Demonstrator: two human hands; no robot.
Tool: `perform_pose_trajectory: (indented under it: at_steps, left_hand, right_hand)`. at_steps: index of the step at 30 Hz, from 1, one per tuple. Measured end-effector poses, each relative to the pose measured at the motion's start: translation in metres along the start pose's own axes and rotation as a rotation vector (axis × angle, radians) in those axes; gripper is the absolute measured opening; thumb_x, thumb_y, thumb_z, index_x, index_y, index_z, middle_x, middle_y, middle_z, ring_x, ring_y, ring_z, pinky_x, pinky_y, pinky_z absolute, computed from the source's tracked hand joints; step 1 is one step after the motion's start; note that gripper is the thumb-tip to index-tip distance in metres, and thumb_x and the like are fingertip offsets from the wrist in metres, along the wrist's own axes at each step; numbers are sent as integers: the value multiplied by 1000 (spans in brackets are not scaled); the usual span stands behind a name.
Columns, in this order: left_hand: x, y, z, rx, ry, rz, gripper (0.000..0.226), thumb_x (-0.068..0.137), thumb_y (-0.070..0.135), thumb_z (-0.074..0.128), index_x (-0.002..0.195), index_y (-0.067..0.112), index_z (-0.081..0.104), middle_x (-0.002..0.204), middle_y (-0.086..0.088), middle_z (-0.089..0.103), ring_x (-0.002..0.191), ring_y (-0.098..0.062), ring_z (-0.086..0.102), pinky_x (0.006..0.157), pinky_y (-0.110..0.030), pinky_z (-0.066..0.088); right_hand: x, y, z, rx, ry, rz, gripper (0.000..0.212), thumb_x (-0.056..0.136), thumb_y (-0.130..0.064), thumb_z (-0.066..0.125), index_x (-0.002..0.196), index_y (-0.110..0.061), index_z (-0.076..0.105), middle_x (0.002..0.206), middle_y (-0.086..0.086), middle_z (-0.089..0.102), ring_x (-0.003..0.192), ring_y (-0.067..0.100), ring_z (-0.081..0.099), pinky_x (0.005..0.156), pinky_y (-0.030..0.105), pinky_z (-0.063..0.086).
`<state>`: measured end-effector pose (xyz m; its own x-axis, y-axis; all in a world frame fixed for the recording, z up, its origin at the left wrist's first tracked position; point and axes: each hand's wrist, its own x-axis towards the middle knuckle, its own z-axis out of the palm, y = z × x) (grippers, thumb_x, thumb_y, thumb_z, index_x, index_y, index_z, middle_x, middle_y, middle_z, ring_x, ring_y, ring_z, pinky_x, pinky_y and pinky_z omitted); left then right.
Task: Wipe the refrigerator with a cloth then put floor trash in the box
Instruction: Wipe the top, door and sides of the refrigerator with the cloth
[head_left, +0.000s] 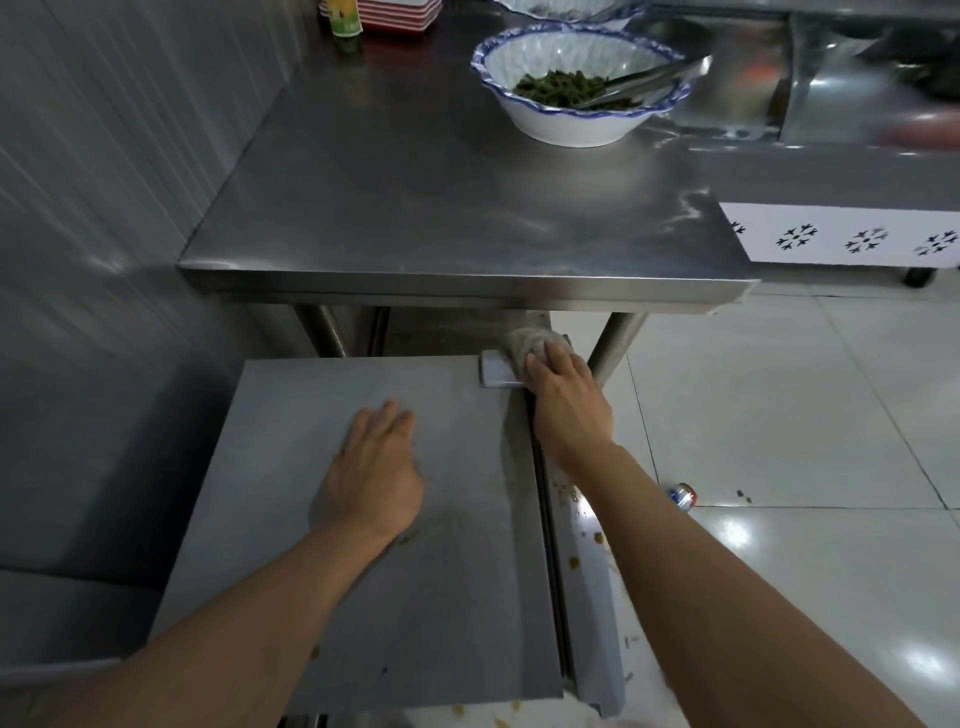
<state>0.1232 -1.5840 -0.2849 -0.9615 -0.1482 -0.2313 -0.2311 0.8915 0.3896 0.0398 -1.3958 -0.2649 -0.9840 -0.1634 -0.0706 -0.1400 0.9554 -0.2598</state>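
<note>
The grey top of the low refrigerator fills the lower middle of the head view. My left hand rests flat on it, fingers straight. At the far right corner my right hand presses a crumpled grey cloth against the top, beside a pale handle block. Brown stains dot the refrigerator's right side strip. A crushed drink can lies on the white floor tiles to the right. No box is in view.
A steel table stands just beyond the refrigerator, carrying a blue-rimmed bowl of greens with tongs and red trays at the back. A grey wall closes the left. A white patterned panel stands at right.
</note>
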Motion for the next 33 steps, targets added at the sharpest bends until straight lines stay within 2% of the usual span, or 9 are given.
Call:
perform_pose_trajectory:
  at_steps: [5, 11, 14, 17, 23, 28, 30, 33]
  left_hand:
    - [1, 1, -4, 11, -27, 7, 56, 95, 13, 31, 149, 20, 16, 159, 1, 4, 145, -21, 2, 118, -38, 8]
    - [-2, 1, -4, 28, -1, 13, 58, 94, 10, 32, 149, 20, 15, 159, 2, 4, 145, -21, 2, 118, -41, 14]
    - [-1, -1, -4, 29, -4, 23, 59, 93, 10, 31, 148, 21, 15, 158, 2, 5, 145, -20, 2, 117, -40, 14]
    - [-2, -2, -3, 40, -5, 23, 59, 93, 11, 31, 149, 22, 14, 158, 4, 3, 145, -19, 2, 117, -40, 14]
    - [-9, -16, -13, 0, -67, 70, 57, 96, 10, 30, 149, 19, 11, 159, 1, 1, 145, -17, 1, 117, -33, 5]
    - [-46, -72, -17, 61, 34, -26, 62, 92, 8, 36, 148, 18, 12, 158, -5, 3, 144, -23, 5, 116, -40, 17]
    - [-49, -83, -17, 38, 13, -15, 62, 92, 9, 36, 149, 19, 13, 158, -5, 1, 145, -22, 2, 117, -39, 14]
    - [-47, -86, -15, 9, 19, 15, 62, 92, 10, 36, 149, 21, 13, 158, -1, 1, 145, -20, 0, 117, -38, 12]
  right_hand:
    - [-20, -28, 11, 52, 17, 214, 63, 93, -14, 52, 147, -13, 21, 157, 9, 3, 143, 31, 10, 105, 45, 39]
    - [-45, -18, 18, 46, 3, 245, 58, 95, -17, 49, 146, -13, 22, 156, 8, 3, 142, 29, 12, 101, 43, 42]
    - [-31, -9, 14, 60, 35, 220, 59, 94, -12, 45, 146, -10, 19, 157, 10, -2, 144, 31, 4, 110, 42, 31]
    - [-34, 0, 15, 78, 23, 206, 69, 90, -6, 47, 149, -7, 11, 157, 12, -7, 145, 33, -1, 115, 43, 24]
    - [-79, 1, 27, -9, 29, 180, 65, 94, -17, 42, 150, -10, 10, 158, 9, -7, 146, 28, -6, 116, 38, 19]
    - [-80, -40, 36, 47, 21, 202, 58, 100, -21, 32, 151, -11, 7, 159, 4, -8, 146, 27, -10, 118, 39, 6]
    - [-82, -58, 40, 47, 18, 214, 59, 99, -20, 36, 150, -8, 9, 159, 6, -4, 146, 30, -5, 119, 42, 11]
    - [-83, -60, 36, 28, 12, 235, 60, 98, -19, 41, 149, -7, 12, 158, 7, 1, 145, 31, 3, 113, 44, 30]
